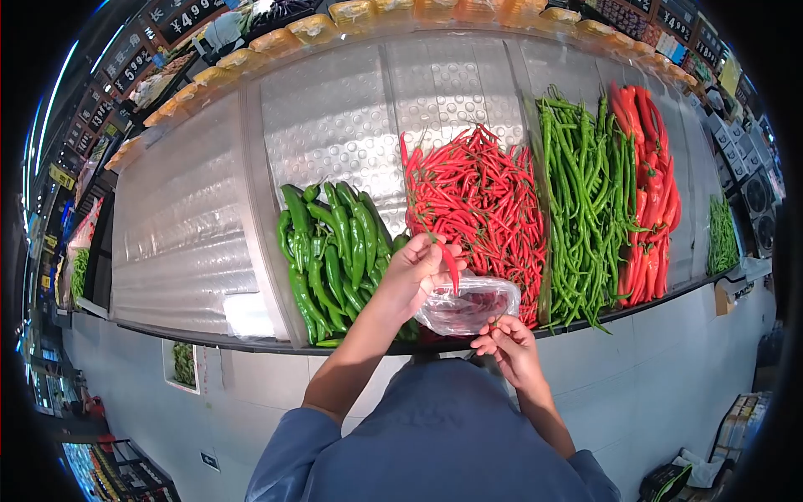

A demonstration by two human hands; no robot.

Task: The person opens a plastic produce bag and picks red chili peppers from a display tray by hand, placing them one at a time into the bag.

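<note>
In the middle of the frame, the left hand is raised over the front of a red chili pile, its forearm slanting up from the lower left. Its thumb and fingers pinch a red chili, which hangs with its tip downward. The right hand sits lower and to the right, wrist bent inward, near the front edge. Its fingers are curled together at the lower right of a clear plastic bag; what they grip, I cannot tell.

The metallic tabletop runs broad and bare at the left and behind the peppers, up to a row of yellow packages along the far edge. Thick green peppers border the left forearm; slender green peppers lie to the right, closely flanked by large red peppers.
</note>
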